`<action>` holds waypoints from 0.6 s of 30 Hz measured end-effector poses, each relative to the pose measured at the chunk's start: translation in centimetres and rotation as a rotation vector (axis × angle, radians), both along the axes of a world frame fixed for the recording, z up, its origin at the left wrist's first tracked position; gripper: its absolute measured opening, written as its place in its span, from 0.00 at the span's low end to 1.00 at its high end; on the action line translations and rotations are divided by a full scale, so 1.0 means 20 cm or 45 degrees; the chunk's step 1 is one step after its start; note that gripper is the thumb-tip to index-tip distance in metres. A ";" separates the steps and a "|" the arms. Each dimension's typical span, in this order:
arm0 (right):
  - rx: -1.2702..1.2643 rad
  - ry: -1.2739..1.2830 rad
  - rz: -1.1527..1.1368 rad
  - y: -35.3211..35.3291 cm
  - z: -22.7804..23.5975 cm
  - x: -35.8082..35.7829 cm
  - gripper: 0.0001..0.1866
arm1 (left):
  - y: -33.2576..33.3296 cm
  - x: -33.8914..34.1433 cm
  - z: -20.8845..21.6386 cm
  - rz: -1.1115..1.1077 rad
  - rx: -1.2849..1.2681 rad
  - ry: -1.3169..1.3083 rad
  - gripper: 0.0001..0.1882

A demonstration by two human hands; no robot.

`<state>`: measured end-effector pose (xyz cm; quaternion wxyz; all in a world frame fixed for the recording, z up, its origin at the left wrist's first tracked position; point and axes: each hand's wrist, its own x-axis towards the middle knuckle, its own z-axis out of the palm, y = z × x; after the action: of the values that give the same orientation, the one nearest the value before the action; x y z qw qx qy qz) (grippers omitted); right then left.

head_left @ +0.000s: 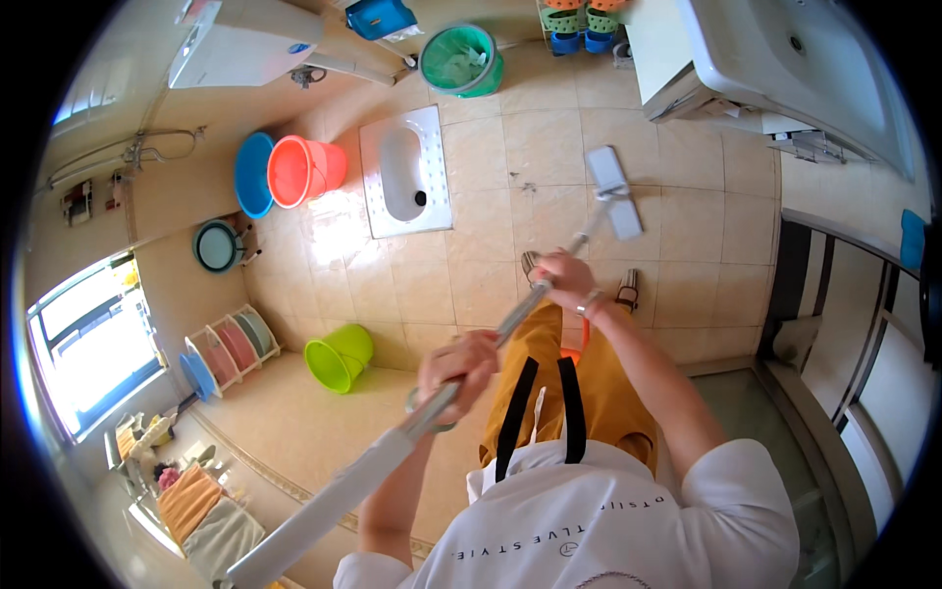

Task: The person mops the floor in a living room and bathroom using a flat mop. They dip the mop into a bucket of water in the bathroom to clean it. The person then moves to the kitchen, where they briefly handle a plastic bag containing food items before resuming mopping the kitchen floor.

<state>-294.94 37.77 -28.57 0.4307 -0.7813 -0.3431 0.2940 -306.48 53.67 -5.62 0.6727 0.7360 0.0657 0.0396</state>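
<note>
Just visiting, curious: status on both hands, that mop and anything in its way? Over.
Left hand and right hand gripping long silvery mop pole. Pale grey, rectangular mop head on beige floor tiles. Nothing against its edges; white, oblong squat toilet left.

Right hand [567, 279] and left hand [461, 369] both wrapped round mop pole [520, 313], right one nearer the flat mop head [625, 213], which sits on tiled floor [692, 221] right of squat toilet [401, 169].

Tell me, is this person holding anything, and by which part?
Yes: a flat mop, by its pole. The left hand grips nearer the thick pale end; the right hand grips farther along, nearer the flat head.
</note>
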 end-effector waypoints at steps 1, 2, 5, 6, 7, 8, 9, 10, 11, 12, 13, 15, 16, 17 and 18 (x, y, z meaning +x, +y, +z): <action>0.002 -0.032 -0.103 -0.14 -0.02 0.01 0.04 | -0.08 0.04 -0.07 -0.069 -0.027 -0.050 0.07; -0.033 -0.064 -0.144 -0.29 -0.01 0.05 0.05 | -0.17 0.12 -0.12 -0.139 -0.082 -0.098 0.06; -0.214 -0.158 -0.247 -0.70 -0.05 0.14 0.06 | -0.51 0.27 -0.31 -0.245 -0.199 -0.094 0.09; -0.259 -0.219 -0.342 -0.86 -0.12 0.15 0.06 | -0.60 0.32 -0.38 -0.329 -0.254 -0.092 0.09; -0.313 -0.284 -0.444 -1.01 -0.19 0.16 0.06 | -0.70 0.38 -0.43 -0.403 -0.256 -0.115 0.09; -0.431 -0.289 -0.477 -1.19 -0.24 0.16 0.06 | -0.82 0.44 -0.54 -0.506 -0.304 -0.145 0.09; -0.447 -0.265 -0.447 -1.22 -0.23 0.20 0.06 | -0.85 0.47 -0.51 -0.541 -0.256 -0.146 0.09; -0.508 -0.248 -0.435 -1.28 -0.24 0.21 0.06 | -0.87 0.53 -0.48 -0.627 -0.564 -0.132 0.10; -0.443 -0.271 -0.438 -1.28 -0.27 0.22 0.06 | -0.86 0.52 -0.46 -0.575 -0.504 -0.019 0.10; -0.384 -0.301 -0.457 -1.25 -0.35 0.21 0.06 | -0.81 0.52 -0.45 -0.543 -0.445 0.088 0.10; -0.299 -0.335 -0.464 -1.16 -0.38 0.21 0.07 | -0.72 0.52 -0.43 -0.497 -0.358 0.191 0.09; -0.149 -0.320 -0.521 -0.86 -0.34 0.15 0.07 | -0.49 0.45 -0.42 -0.474 -0.152 -0.025 0.09; -0.133 -0.328 -0.541 -0.71 -0.31 0.11 0.07 | -0.38 0.43 -0.35 -0.439 -0.116 0.083 0.09; -0.101 -0.335 -0.552 -0.54 -0.26 0.08 0.08 | -0.26 0.40 -0.24 -0.391 -0.064 0.192 0.08; 0.056 -0.314 -0.534 -0.37 -0.17 0.06 0.08 | -0.15 0.36 -0.14 -0.352 -0.024 0.230 0.08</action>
<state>-293.67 30.40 -31.96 0.4542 -0.8557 -0.2298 0.0930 -299.19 50.68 -8.48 0.6698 0.7323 0.0244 -0.1203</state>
